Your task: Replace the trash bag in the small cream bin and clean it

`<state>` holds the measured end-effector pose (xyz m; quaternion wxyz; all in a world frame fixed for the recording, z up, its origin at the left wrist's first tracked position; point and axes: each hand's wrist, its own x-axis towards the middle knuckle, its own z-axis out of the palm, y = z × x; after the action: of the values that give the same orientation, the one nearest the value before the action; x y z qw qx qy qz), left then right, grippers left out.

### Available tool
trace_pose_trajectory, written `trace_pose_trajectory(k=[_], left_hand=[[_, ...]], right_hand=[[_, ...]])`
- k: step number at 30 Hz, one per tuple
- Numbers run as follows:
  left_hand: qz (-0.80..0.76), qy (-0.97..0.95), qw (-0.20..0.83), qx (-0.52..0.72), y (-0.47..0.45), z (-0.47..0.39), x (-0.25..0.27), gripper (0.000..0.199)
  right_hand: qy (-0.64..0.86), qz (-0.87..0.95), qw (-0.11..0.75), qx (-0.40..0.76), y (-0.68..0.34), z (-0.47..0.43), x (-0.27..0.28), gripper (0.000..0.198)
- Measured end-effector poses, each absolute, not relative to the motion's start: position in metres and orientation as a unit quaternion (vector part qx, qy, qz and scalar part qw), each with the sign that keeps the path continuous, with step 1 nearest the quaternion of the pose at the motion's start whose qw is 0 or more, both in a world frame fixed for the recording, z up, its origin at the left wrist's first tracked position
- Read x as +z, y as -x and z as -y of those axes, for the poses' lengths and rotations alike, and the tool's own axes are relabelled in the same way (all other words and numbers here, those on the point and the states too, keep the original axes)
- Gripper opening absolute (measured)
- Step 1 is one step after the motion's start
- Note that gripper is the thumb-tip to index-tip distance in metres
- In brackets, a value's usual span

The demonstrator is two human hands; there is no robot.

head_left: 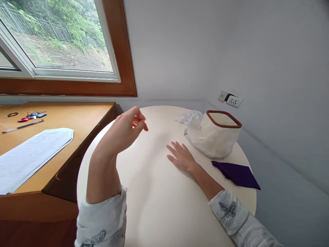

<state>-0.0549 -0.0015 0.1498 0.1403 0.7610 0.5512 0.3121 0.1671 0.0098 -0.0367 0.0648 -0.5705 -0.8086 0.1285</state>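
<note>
the left hand (128, 128) is raised over the left part of a round, off-white table (167, 202), fingers loosely curled with the thumb near them; no thing shows between them, though i cannot tell whether the tips meet around something small. the right hand (182, 157) is spread palm down near the middle of the table, free of any grip, apart from the things to its right. those things sit toward the right edge: a pale, open-topped bin with a rounded brown rim (227, 126) and a thin, whitish plastic bag (208, 140) around its sides, and just nearer along that edge a flat, dark purple cloth (236, 174). as for how far things have got, the bag appears drawn up around the bin while the brown rim stands bare, and its crumpled end lies loose toward the far edge. the cloth lies flat and looks folded, pointed at its corners. neither hand touches bin, bag or cloth, so handling them seems paused or not begun; what remains to be done cannot be read from this view.
</note>
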Motion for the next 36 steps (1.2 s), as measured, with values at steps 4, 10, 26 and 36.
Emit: trace_pose_trajectory(k=[4,10,26,36], left_hand=[[-0.546,-0.763,0.157,0.307,0.049,0.004,0.151,0.012],[-0.523,-0.801,0.174,0.235,0.049,-0.003,0.117,0.016],[-0.578,-0.796,0.168,-0.062,0.073,-0.023,-0.007,0.091],[-0.615,-0.786,0.062,0.011,0.058,-0.010,-0.035,0.080]], right_hand=[[0.569,0.809,0.075,0.127,-0.167,-0.010,-0.038,0.056],[0.573,0.807,0.086,0.117,-0.168,-0.010,-0.041,0.056],[0.564,0.809,0.098,0.134,-0.171,-0.011,-0.045,0.061],[0.568,0.808,0.091,0.131,-0.171,-0.010,-0.046,0.061]])
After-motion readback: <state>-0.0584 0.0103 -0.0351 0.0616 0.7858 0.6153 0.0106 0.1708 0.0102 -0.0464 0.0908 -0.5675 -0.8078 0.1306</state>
